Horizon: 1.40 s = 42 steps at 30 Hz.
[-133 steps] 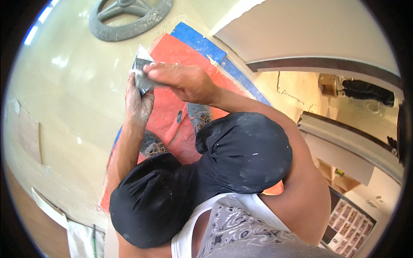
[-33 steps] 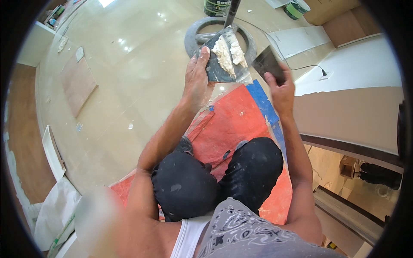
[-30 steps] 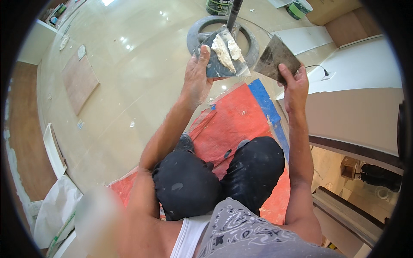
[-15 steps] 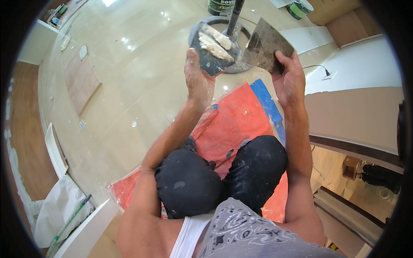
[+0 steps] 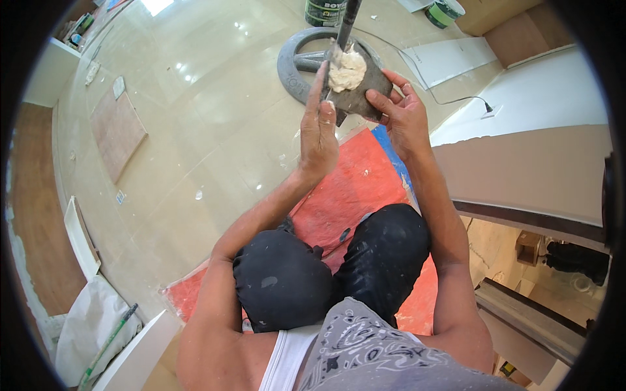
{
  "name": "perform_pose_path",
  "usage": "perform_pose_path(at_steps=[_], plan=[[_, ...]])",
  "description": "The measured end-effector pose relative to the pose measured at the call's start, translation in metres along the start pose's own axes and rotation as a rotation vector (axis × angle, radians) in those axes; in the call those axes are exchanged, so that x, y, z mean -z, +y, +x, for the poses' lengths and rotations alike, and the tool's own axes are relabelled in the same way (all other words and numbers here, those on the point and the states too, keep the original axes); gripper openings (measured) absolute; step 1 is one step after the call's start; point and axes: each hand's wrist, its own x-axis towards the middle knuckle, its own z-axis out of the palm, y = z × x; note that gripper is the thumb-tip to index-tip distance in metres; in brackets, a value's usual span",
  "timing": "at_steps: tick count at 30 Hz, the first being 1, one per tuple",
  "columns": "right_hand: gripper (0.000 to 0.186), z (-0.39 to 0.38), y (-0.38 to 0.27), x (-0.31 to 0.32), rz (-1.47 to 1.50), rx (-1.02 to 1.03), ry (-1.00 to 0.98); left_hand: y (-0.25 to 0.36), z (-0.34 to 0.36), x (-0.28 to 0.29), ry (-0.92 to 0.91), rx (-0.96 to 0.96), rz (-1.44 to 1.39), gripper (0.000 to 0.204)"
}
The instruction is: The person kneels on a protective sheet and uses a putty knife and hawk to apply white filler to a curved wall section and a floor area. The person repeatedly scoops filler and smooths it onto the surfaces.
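My left hand (image 5: 318,130) holds a thin putty blade (image 5: 339,118), turned nearly edge-on and mostly hidden, against the left edge of a dark square blade (image 5: 365,98). My right hand (image 5: 403,114) grips that square blade by its right side, thumb on the top face. A lump of off-white paste (image 5: 347,70) sits on the square blade, at the meeting of the two tools. My black-clad knees (image 5: 280,280) are bent below, over a red sheet (image 5: 345,169) on the floor.
A grey wheel-shaped base (image 5: 287,65) with a dark pole (image 5: 349,19) stands ahead, beside a green bucket (image 5: 326,12) and green tub (image 5: 445,13). A cable (image 5: 456,104), white board (image 5: 450,62) and blue sheet (image 5: 390,146) lie rightward; plywood (image 5: 117,130) and a green stick (image 5: 111,339) leftward.
My hands have come together from holding the two blades apart. The left blade has tipped nearly edge-on, and the paste now shows as one lump on the right-hand blade.
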Motion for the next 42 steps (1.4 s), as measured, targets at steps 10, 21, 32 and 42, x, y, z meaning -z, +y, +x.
perform_pose_path(at_steps=[10, 21, 32, 42], plan=[[0.045, 0.003, -0.036, -0.002, 0.076, 0.265, 0.052, -0.010, 0.001, 0.013, 0.208, 0.185, -0.076, 0.043], [0.049, -0.011, 0.002, 0.017, -1.099, 0.741, -0.200, 0.005, 0.014, 0.037, 0.304, 0.531, -0.598, 0.028], [0.033, 0.004, -0.061, 0.023, -1.490, 1.109, -0.619, 0.040, 0.023, 0.055, 0.058, 0.509, -0.300, 0.031], [0.028, -0.006, -0.068, 0.024, -1.465, 1.053, -0.672, 0.042, 0.021, 0.051, -0.014, 0.516, -0.265, 0.031]])
